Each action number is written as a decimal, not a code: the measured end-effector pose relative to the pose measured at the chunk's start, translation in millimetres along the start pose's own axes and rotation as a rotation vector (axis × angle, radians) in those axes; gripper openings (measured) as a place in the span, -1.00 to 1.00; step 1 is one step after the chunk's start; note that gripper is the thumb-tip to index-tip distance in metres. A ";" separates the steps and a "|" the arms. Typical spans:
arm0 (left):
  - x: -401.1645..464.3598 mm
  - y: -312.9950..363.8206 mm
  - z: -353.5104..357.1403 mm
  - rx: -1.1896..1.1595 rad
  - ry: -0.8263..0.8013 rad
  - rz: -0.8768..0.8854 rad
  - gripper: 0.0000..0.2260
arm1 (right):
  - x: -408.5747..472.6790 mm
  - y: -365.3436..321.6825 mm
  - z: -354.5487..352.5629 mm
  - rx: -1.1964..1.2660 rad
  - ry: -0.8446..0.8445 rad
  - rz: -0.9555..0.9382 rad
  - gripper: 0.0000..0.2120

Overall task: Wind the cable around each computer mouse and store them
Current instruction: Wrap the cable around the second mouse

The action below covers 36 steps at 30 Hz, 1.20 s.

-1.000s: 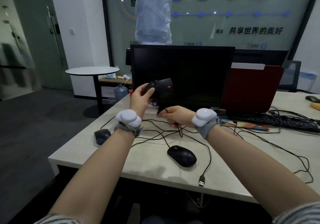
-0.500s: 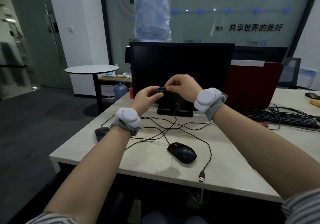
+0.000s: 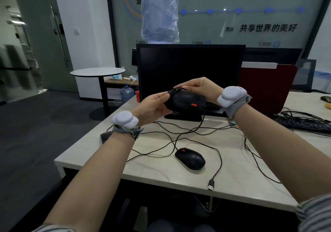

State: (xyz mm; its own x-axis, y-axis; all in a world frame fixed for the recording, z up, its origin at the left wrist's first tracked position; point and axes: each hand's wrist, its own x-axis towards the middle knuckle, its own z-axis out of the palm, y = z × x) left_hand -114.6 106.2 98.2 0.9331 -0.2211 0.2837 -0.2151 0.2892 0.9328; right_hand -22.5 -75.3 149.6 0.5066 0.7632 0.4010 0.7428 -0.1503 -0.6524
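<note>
Above the desk (image 3: pixel 154 170), the left hand (image 3: pixel 152 106) grips a black mouse (image 3: pixel 186 102) from below while the right hand (image 3: pixel 198 88) pinches its cable (image 3: pixel 203 117) on top, and a second mouse (image 3: pixel 190 158) lies on the desk beneath them.

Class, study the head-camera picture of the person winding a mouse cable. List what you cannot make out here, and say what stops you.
- Held mouse, head view: its underside and the number of cable turns, hidden by the left hand and right hand.
- Loose cables on the desk: which belongs to which mouse, too tangled.
- Keyboard: cut off by the right edge.
- Small dark object at the far right: too small to identify.
</note>
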 end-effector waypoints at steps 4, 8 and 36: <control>2.8 -3.2 0.1 -0.040 0.031 0.030 -0.61 | 2.4 9.8 15.1 0.012 -0.015 0.046 -0.83; -3.0 -9.5 -7.2 -0.093 0.073 0.003 -0.71 | 0.7 16.8 28.8 -0.058 0.013 0.123 -0.75; 28.8 -36.5 -30.8 -0.003 0.638 0.323 -0.79 | 5.1 3.3 98.9 -0.264 -0.094 0.338 -0.78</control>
State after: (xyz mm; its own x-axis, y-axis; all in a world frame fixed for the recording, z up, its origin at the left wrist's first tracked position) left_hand -71.1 117.9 65.5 0.8097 0.4638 0.3597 -0.5095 0.2511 0.8231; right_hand -60.7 -9.7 86.0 0.7075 0.6956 0.1249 0.6346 -0.5476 -0.5453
